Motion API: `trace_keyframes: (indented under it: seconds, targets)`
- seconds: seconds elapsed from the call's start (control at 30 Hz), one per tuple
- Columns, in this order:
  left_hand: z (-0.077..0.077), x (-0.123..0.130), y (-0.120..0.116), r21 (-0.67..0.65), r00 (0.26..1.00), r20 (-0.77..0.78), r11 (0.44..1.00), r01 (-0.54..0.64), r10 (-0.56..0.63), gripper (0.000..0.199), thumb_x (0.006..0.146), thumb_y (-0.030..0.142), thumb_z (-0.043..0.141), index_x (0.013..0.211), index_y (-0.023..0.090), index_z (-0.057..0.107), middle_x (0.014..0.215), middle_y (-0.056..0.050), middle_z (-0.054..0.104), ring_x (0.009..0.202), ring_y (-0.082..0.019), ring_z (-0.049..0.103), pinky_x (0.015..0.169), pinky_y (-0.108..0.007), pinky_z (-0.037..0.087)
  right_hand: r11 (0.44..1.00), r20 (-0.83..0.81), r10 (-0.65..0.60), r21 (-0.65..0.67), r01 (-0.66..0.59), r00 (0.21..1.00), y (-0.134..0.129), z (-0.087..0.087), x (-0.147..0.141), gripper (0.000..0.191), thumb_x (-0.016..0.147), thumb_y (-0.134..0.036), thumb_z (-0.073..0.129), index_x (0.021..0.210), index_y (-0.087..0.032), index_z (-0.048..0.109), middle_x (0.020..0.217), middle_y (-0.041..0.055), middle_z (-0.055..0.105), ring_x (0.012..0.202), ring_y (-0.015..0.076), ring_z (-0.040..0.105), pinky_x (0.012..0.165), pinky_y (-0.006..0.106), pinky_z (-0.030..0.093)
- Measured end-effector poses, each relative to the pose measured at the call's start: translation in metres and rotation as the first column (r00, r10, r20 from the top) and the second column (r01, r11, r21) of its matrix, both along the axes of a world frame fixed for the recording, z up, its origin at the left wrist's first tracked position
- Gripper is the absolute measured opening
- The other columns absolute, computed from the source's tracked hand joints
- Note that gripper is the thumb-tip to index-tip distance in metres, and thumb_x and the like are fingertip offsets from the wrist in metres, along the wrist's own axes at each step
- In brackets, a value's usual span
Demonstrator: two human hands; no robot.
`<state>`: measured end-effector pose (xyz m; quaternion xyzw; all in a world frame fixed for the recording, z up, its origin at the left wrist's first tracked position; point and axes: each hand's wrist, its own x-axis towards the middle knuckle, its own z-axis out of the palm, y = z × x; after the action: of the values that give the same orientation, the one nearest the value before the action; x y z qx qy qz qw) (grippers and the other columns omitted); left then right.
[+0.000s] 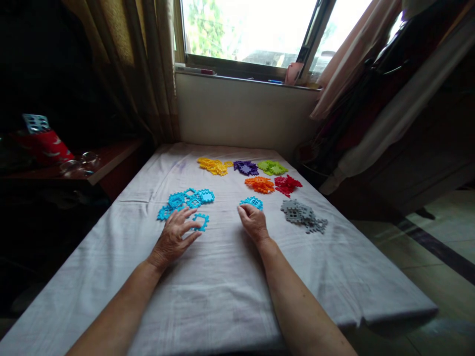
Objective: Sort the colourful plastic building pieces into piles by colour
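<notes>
Several blue toothed plastic pieces (176, 200) lie in a loose group at the left of the cloth. My left hand (177, 234) is spread at the near side of that group, its fingers apart beside a square blue frame piece (206, 222). To the right, my right hand (252, 220) has its fingers curled together at the near edge of a smaller blue pile (254, 201). Whatever those fingers may hold is hidden. Right of this hand lies a pile of grey pieces (301, 215).
Farther back lie piles of yellow (214, 166), purple (245, 168), green (272, 167), orange (260, 185) and red pieces (287, 185). A pale cloth (215, 296) covers the table. Glasses (79, 163) and a red container (50, 147) stand on a side surface at left.
</notes>
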<state>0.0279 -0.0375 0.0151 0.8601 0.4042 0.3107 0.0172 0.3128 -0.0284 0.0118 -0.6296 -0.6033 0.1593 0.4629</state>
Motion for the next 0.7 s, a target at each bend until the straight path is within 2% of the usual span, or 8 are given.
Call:
trace_keyframes:
  seconds: [0.07, 0.13, 0.23, 0.33, 0.43, 0.53, 0.6, 0.7]
  targets:
    - [-0.001, 0.011, -0.003, -0.003, 1.000, -0.001, 1.000, 0.022, -0.022, 0.024, 0.093, 0.043, 0.056, 0.103, 0.032, 0.074, 0.143, -0.006, 0.060, 0.138, -0.030, 0.049, 0.117, -0.058, 0.032, 0.984, -0.104, 0.171, -0.034, -0.175, 0.980, -0.002, -0.003, -0.017, 0.031, 0.086, -0.046, 0.055, 0.090, -0.021, 0.074, 0.076, 0.0024, 0.073, 0.066, 0.0148, 0.062, 0.066, 0.027, 0.050]
    - [-0.003, 0.017, -0.004, -0.010, 0.999, -0.012, 0.999, 0.031, -0.031, 0.023, 0.093, 0.041, 0.057, 0.105, 0.033, 0.075, 0.146, -0.006, 0.057, 0.139, -0.030, 0.048, 0.118, -0.058, 0.032, 0.955, -0.219, 0.271, -0.063, -0.291, 0.937, -0.003, -0.006, -0.032, 0.034, 0.083, -0.048, 0.060, 0.098, -0.020, 0.074, 0.076, 0.0009, 0.073, 0.062, 0.0133, 0.060, 0.059, 0.024, 0.048]
    - [-0.004, 0.020, -0.003, -0.014, 0.998, -0.033, 0.999, 0.044, -0.045, 0.022, 0.093, 0.039, 0.058, 0.106, 0.034, 0.075, 0.147, -0.005, 0.056, 0.140, -0.030, 0.047, 0.118, -0.057, 0.032, 0.915, -0.344, 0.341, -0.090, -0.392, 0.875, -0.004, -0.011, -0.049, 0.035, 0.079, -0.048, 0.065, 0.098, -0.019, 0.074, 0.067, -0.0020, 0.069, 0.055, 0.0110, 0.055, 0.052, 0.022, 0.045]
    - [-0.006, 0.020, -0.003, 0.002, 0.997, -0.041, 0.998, 0.065, -0.065, 0.023, 0.094, 0.038, 0.056, 0.108, 0.034, 0.074, 0.147, -0.005, 0.056, 0.140, -0.029, 0.046, 0.118, -0.056, 0.033, 0.918, -0.406, 0.315, -0.099, -0.384, 0.858, -0.003, -0.010, -0.055, 0.028, 0.075, -0.044, 0.067, 0.085, -0.019, 0.074, 0.062, -0.0026, 0.067, 0.052, 0.0110, 0.054, 0.050, 0.022, 0.044]
    - [-0.010, 0.019, -0.002, 0.020, 0.998, -0.019, 0.998, 0.063, -0.063, 0.036, 0.094, 0.040, 0.056, 0.128, 0.031, 0.064, 0.149, -0.009, 0.053, 0.141, -0.029, 0.045, 0.118, -0.054, 0.035, 0.967, -0.408, 0.191, -0.077, -0.242, 0.893, 0.003, -0.003, -0.040, 0.025, 0.073, -0.042, 0.066, 0.080, -0.019, 0.073, 0.065, -0.0003, 0.069, 0.056, 0.0135, 0.057, 0.053, 0.025, 0.048]
    - [-0.014, 0.016, -0.002, 0.019, 0.999, 0.011, 0.999, 0.039, -0.039, 0.057, 0.093, 0.041, 0.056, 0.147, 0.027, 0.045, 0.151, -0.011, 0.051, 0.142, -0.029, 0.044, 0.118, -0.053, 0.035, 0.999, -0.404, -0.010, -0.039, -0.006, 0.915, 0.014, 0.001, 0.000, 0.035, 0.078, -0.046, 0.058, 0.092, -0.017, 0.071, 0.080, 0.0052, 0.074, 0.068, 0.0173, 0.063, 0.064, 0.029, 0.052]
    - [-0.016, 0.015, -0.001, 0.012, 0.999, 0.020, 1.000, 0.026, -0.027, 0.061, 0.093, 0.040, 0.055, 0.151, 0.027, 0.040, 0.151, -0.011, 0.051, 0.142, -0.029, 0.045, 0.119, -0.053, 0.035, 0.981, -0.391, -0.189, -0.034, 0.191, 0.901, 0.021, -0.002, 0.031, 0.040, 0.079, -0.049, 0.055, 0.094, -0.015, 0.070, 0.087, 0.0096, 0.074, 0.073, 0.0203, 0.066, 0.069, 0.032, 0.053]
    - [-0.016, 0.014, -0.001, -0.017, 1.000, 0.022, 1.000, 0.018, -0.018, 0.059, 0.094, 0.038, 0.054, 0.150, 0.027, 0.041, 0.151, -0.011, 0.052, 0.142, -0.028, 0.045, 0.119, -0.053, 0.036, 0.895, -0.267, -0.436, -0.029, 0.445, 0.860, 0.031, -0.013, 0.068, 0.044, 0.079, -0.052, 0.055, 0.091, -0.013, 0.071, 0.083, 0.0123, 0.075, 0.069, 0.0218, 0.068, 0.066, 0.033, 0.053]
